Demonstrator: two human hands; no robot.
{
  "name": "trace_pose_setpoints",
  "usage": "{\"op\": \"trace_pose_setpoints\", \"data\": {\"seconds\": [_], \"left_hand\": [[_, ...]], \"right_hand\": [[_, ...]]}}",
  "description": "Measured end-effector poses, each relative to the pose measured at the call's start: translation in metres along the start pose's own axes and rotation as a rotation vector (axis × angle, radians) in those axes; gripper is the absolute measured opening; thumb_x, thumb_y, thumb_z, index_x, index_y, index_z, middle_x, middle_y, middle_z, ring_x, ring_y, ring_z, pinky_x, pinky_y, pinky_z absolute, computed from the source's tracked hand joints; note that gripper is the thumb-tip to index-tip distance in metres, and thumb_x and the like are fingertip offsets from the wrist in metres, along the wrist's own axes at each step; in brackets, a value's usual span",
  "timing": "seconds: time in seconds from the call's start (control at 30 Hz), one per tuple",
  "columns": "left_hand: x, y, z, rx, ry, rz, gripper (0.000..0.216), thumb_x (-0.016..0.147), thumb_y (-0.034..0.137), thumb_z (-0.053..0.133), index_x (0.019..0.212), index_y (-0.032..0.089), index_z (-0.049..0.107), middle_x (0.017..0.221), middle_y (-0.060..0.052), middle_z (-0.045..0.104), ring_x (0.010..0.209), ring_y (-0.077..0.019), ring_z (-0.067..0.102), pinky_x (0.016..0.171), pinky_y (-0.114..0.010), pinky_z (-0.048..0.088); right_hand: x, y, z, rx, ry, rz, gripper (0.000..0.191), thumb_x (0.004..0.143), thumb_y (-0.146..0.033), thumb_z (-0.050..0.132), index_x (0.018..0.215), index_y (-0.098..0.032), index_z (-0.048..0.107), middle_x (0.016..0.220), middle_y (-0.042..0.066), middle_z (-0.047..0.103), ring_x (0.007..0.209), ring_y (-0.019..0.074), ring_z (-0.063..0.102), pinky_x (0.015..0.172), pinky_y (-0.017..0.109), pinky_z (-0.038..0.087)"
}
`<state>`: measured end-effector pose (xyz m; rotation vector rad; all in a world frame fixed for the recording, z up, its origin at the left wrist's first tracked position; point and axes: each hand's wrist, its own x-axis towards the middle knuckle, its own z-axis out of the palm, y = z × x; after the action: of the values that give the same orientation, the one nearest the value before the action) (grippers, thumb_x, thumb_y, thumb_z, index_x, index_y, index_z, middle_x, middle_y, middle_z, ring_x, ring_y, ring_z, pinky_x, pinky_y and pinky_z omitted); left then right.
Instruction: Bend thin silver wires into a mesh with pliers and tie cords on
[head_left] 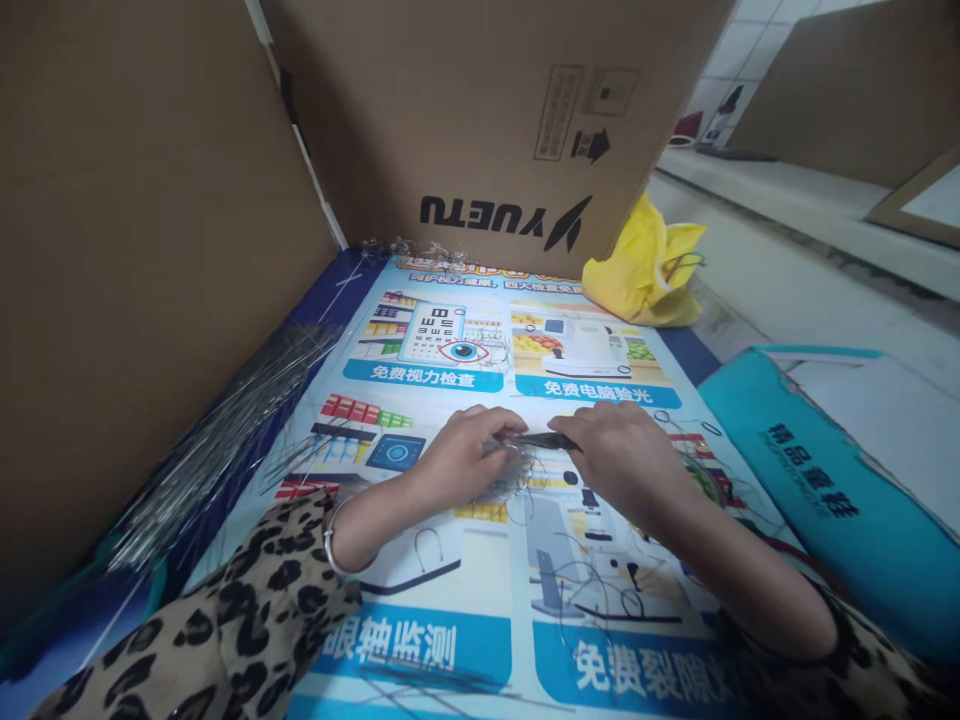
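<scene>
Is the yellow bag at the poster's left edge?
No, the yellow bag lies at the far right corner of the poster, beside the cardboard box.

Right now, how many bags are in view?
2. A yellow bag sits at the far right corner of the poster, against the cardboard box; a teal bag lies along its right edge. Others may be hidden.

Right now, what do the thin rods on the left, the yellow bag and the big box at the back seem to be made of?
The thin rods look like bare metal wire: silvery-grey, straight and glinting in the light. The yellow bag seems to be thin plastic film: glossy, crumpled into soft folds. The big box is plainly brown cardboard, matte, with black printed marks.
</scene>
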<state>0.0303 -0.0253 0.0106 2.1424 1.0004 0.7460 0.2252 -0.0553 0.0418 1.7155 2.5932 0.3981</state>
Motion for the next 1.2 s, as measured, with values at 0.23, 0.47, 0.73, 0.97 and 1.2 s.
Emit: {"op": "trace_pose_setpoints", "data": {"seconds": [0.23,0.47,0.73,0.97,1.2], "left_hand": [[-0.002,-0.002,0.002,0.027,-0.020,0.013,0.028,0.071,0.005,0.047,0.090,0.023,0.058,0.081,0.002,0.061,0.081,-0.0149,0.053,0.075,-0.029,0.041],[-0.005,-0.001,0.000,0.067,-0.036,0.031,0.027,0.074,0.003,0.045,0.090,0.022,0.056,0.085,0.001,0.061,0.085,-0.0153,0.052,0.074,-0.028,0.041],[-0.006,0.006,-0.008,0.104,-0.087,0.028,0.025,0.077,0.006,0.046,0.095,0.022,0.055,0.086,0.000,0.062,0.087,-0.0168,0.052,0.075,-0.029,0.042],[-0.009,0.006,-0.007,0.192,-0.068,0.023,0.023,0.077,0.008,0.045,0.095,0.020,0.053,0.089,-0.002,0.060,0.088,-0.0175,0.052,0.076,-0.031,0.042],[-0.009,0.004,-0.004,0.145,-0.073,-0.012,0.023,0.078,0.008,0.044,0.095,0.020,0.052,0.090,-0.002,0.060,0.089,-0.0173,0.052,0.078,-0.031,0.043]], "right_hand": [[-0.003,-0.002,0.002,-0.105,0.061,-0.037,0.028,0.078,-0.012,0.047,0.098,-0.020,0.064,0.077,0.005,0.066,0.071,0.0203,0.051,0.064,0.033,0.022],[-0.002,-0.001,0.005,-0.100,0.078,-0.041,0.028,0.077,-0.010,0.047,0.097,-0.018,0.065,0.077,0.006,0.066,0.071,0.0198,0.050,0.063,0.033,0.021],[-0.001,-0.002,0.006,-0.002,0.015,-0.006,0.025,0.077,-0.015,0.049,0.094,-0.022,0.066,0.077,0.003,0.067,0.069,0.0173,0.052,0.061,0.031,0.023],[0.000,-0.005,0.005,0.010,0.008,0.009,0.026,0.077,-0.014,0.049,0.094,-0.022,0.066,0.078,0.003,0.067,0.071,0.0167,0.053,0.062,0.031,0.023],[0.001,-0.006,0.010,0.010,0.002,0.002,0.026,0.077,-0.016,0.048,0.096,-0.022,0.065,0.078,0.002,0.066,0.072,0.0177,0.053,0.063,0.031,0.022]]}}
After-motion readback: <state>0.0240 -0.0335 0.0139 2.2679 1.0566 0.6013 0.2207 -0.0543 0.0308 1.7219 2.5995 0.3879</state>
